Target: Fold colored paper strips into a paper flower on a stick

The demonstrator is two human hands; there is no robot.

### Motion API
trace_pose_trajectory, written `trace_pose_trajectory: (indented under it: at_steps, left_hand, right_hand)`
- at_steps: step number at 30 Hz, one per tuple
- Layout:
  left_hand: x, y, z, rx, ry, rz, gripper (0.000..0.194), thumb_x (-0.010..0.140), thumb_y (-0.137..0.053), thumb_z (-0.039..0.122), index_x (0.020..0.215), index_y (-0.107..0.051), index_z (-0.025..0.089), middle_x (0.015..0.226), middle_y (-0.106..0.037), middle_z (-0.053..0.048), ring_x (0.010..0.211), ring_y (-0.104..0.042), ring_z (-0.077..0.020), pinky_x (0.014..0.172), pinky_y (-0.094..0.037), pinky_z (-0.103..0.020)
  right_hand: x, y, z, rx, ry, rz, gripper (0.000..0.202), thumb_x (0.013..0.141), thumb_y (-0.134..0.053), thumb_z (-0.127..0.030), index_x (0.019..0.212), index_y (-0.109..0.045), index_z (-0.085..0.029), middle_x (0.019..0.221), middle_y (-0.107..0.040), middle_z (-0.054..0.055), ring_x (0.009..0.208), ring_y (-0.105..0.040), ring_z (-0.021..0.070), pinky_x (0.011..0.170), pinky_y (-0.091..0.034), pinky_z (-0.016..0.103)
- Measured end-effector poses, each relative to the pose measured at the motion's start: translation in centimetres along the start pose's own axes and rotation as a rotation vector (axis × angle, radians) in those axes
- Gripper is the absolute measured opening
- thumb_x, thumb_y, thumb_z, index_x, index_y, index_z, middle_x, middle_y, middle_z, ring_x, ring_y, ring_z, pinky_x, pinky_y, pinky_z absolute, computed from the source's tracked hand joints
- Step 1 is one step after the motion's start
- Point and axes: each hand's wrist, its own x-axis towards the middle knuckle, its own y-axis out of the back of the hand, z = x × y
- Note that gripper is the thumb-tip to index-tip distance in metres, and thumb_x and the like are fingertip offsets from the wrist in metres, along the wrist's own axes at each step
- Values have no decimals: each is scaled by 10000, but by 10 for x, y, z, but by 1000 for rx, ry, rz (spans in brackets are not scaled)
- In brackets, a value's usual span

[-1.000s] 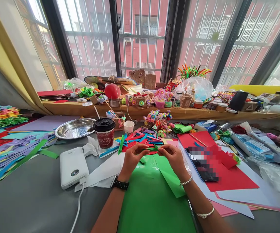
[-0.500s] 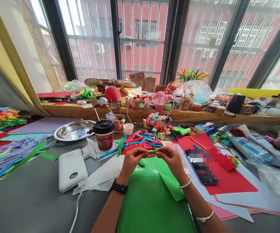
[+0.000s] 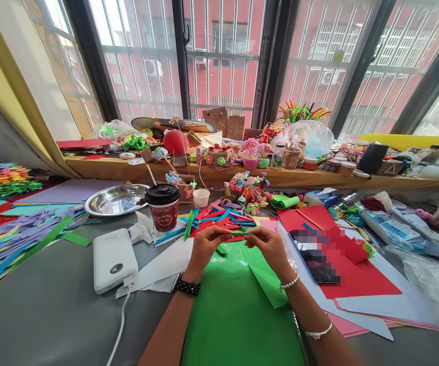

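Note:
My left hand and my right hand face each other with fingertips pinched on a narrow folded strip of green paper. The strip stretches level between them, its ends hidden by the fingers. Below lies a shiny green mat. A sheet of green paper rests on it under my right hand, and a small green paper piece lies beside my left hand. Just beyond the hands is a pile of folded red, blue and purple paper strips.
On the left stand a lidded coffee cup, a steel plate and a white power bank with a cable. Cut paper strips spread at far left. A phone lies on red paper at right. Crafts crowd the windowsill.
Both hands keep their pinch on the green paper strip, which now looks thinner, with the fingers slightly shifted. The whole view has moved a little.

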Motion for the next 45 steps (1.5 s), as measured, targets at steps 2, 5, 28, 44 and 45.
trace_pose_trajectory:
  at_steps: [2, 5, 28, 44, 45]
  left_hand:
    - [0, 0, 0, -16, 13, 7, 63, 616, -622, 197, 660, -639, 156, 666, -657, -10, 655, -627, -157, 654, -526, -276]
    - [0, 1, -1, -19, 22, 11, 68, 614, -626, 195, 659, -639, 146, 668, -662, -21, 651, -631, -165, 646, -529, -279]
    - [1, 5, -3, 99, 70, -38, 122, 588, -654, 243, 651, -630, 141, 630, -647, -18, 635, -619, -157, 608, -505, -245]
    - [5, 4, -10, -77, 259, -124, 270, 637, -617, 341, 794, -610, 121, 713, -658, -42, 691, -618, -162, 676, -500, -286]
    - [4, 4, -10, -80, 254, -123, 269, 637, -619, 333, 810, -612, 126, 744, -659, -43, 717, -616, -163, 697, -495, -287]
  right_hand:
    - [0, -1, -1, 4, 1, 7, 146, 600, -661, -289, 675, -623, -170, 532, -617, -8, 494, -585, 131, 499, -490, 261]
    - [-1, -1, -1, 16, -4, 17, 130, 608, -658, -283, 661, -625, -169, 525, -611, -8, 486, -578, 124, 490, -480, 251]
    - [1, 0, 1, -51, 13, -7, 169, 630, -637, -318, 651, -603, -154, 549, -584, -2, 510, -553, 113, 514, -461, 236]
    - [-1, -1, 1, -206, 59, 2, 183, 664, -603, -324, 732, -626, -156, 685, -625, 37, 610, -588, 143, 583, -479, 256]
    - [-1, -1, 2, -219, 58, -4, 187, 665, -602, -322, 750, -626, -157, 712, -631, 43, 627, -593, 147, 592, -481, 258]
